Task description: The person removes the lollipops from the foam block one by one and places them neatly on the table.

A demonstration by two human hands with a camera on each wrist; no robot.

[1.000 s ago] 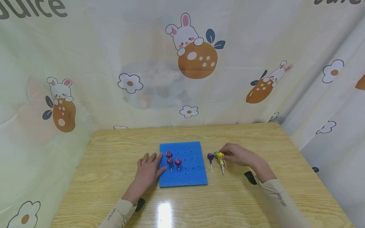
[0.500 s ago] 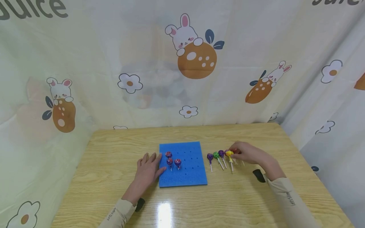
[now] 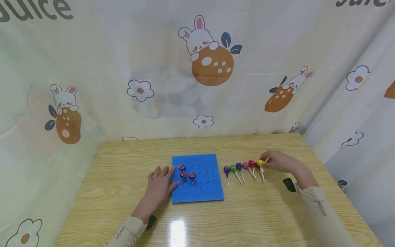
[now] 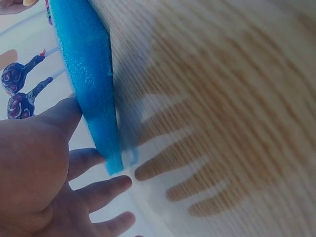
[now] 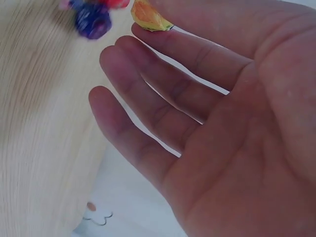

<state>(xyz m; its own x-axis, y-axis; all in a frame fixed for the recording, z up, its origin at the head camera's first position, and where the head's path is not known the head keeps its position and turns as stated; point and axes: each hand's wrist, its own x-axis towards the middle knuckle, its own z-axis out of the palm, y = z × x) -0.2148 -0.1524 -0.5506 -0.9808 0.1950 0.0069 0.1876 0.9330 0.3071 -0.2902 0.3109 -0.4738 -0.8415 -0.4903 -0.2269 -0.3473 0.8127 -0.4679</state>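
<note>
- at left, a person's left hand [image 3: 158,183], fingers spread and holding nothing in a grip, rests against the left edge of a blue foam board [image 3: 213,195] on a wooden table [image 3: 123,161].
- three red-and-blue lollipops [image 3: 183,175] stand in the board close to that hand, with small holes dotting the foam to their right.
- right of the board, a purple lollipop [image 3: 227,169], a green lollipop [image 3: 233,168], a second purple lollipop [image 3: 239,166], a pink lollipop [image 3: 245,165] and a red lollipop [image 3: 251,164] form a row, sticks toward the person.
- at the row's right end, the right hand [image 3: 277,161] pinches a yellow lollipop [image 3: 260,163] by its wrapped head between thumb and forefinger, the other fingers extended.
</note>
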